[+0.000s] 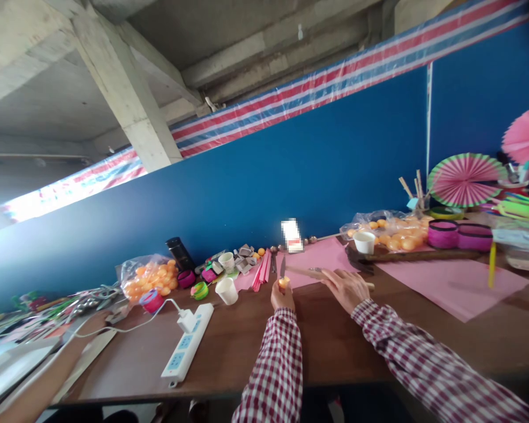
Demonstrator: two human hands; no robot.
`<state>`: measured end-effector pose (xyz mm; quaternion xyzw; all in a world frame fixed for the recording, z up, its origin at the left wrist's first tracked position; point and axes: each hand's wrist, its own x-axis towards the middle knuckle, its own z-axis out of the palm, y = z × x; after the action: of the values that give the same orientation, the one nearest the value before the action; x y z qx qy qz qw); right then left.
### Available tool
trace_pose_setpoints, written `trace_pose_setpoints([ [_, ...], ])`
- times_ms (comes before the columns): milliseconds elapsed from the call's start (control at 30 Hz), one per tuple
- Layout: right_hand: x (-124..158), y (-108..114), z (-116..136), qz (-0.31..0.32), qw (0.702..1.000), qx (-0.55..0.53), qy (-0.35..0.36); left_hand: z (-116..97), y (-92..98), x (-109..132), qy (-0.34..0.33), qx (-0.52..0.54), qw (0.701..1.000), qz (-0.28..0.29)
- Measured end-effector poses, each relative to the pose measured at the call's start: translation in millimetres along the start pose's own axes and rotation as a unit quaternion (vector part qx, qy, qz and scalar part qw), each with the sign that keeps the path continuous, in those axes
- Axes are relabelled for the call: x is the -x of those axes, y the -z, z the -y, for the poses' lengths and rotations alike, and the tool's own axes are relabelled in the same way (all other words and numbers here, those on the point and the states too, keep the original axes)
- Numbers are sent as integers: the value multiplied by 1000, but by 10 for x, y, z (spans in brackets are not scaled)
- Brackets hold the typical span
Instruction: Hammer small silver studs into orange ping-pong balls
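Note:
Upright near the middle of the table, my left hand point(283, 298) is closed around a small orange ball point(284, 282). A dark pointed blade point(283, 266) rises just above the ball; whether it touches the ball or lies behind it I cannot tell. My right hand point(347, 289) is over a pale wooden stick point(303, 271), its fingers around it and pointing left. The stick's other end shows past the right side of the hand. Under the stick's left end lies pink paper point(311, 258). The undersides of the right fingers are hidden.
A white power strip point(187, 346) with a plugged-in charger, paper cups point(226, 291) and a bag of orange balls point(152, 279) stand left. A hammer point(405, 256), another ball bag point(401, 235) and purple tape rolls point(461, 235) lie right. Another person's arm point(57, 367) reaches in at left.

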<state>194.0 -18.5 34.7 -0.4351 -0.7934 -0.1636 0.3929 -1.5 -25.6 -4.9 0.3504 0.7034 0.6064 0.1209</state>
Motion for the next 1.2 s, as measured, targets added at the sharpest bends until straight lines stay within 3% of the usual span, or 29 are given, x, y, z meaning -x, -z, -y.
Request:
trace_pose_setpoints([
  [567, 8, -16, -2, 6, 1000, -5, -3, -121, 36, 58, 2, 10, 1000, -4],
  [1200, 29, -75, -43, 27, 999, -13, -9, -60, 37, 50, -22, -14, 1000, -7],
])
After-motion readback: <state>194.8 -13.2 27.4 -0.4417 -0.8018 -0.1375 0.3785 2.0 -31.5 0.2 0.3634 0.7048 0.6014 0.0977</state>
